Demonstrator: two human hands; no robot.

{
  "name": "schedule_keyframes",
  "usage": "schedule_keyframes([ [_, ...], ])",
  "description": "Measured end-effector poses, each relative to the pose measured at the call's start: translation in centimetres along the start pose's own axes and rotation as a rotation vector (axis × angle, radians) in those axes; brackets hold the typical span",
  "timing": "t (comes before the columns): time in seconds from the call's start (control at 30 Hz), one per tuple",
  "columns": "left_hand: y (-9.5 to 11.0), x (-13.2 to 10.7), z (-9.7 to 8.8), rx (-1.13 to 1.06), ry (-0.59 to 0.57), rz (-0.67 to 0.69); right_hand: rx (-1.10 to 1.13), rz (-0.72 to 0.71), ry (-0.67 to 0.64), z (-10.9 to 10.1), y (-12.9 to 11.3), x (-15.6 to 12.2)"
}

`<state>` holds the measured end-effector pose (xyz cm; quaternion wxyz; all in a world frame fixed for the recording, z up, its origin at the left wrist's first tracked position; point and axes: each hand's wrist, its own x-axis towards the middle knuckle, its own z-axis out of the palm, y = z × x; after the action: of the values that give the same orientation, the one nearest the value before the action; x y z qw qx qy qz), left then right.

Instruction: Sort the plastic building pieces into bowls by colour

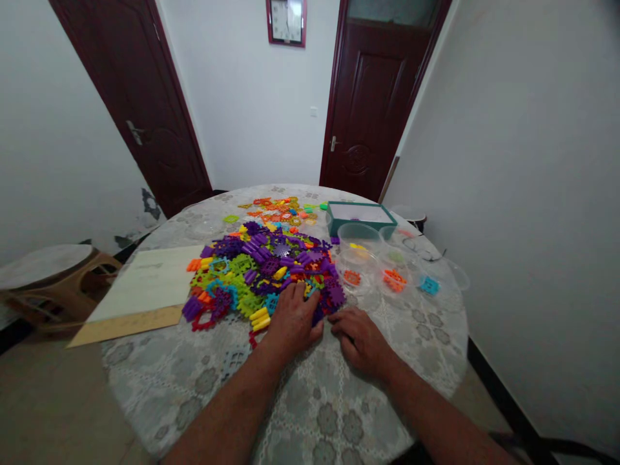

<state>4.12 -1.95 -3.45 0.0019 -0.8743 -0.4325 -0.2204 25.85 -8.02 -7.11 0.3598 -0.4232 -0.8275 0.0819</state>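
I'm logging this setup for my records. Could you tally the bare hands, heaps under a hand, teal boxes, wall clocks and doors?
Bare hands: 2 (left hand, right hand)
Heap of coloured pieces under a hand: 1
Teal box: 1
Wall clock: 1
Doors: 2 (left door, right door)
Total: 7

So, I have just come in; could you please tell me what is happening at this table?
A person's left hand lies on the near right part of a big pile of colourful plastic pieces. The right hand is at the pile's edge; whether either hand grips a piece is hidden. Farther right on the table, clear tubs hold some orange pieces and blue pieces.
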Motion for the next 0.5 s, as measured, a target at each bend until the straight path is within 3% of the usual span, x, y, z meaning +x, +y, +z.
schedule_keyframes([
  [0.3,-0.4,0.5,1.3,0.013,0.013,0.014,0.029,-0.025,0.000,-0.1,0.2,0.0],
  [0.5,-0.9,0.7,1.6,-0.028,0.083,-0.068,0.024,-0.008,0.008,-0.1,0.2,0.0],
])
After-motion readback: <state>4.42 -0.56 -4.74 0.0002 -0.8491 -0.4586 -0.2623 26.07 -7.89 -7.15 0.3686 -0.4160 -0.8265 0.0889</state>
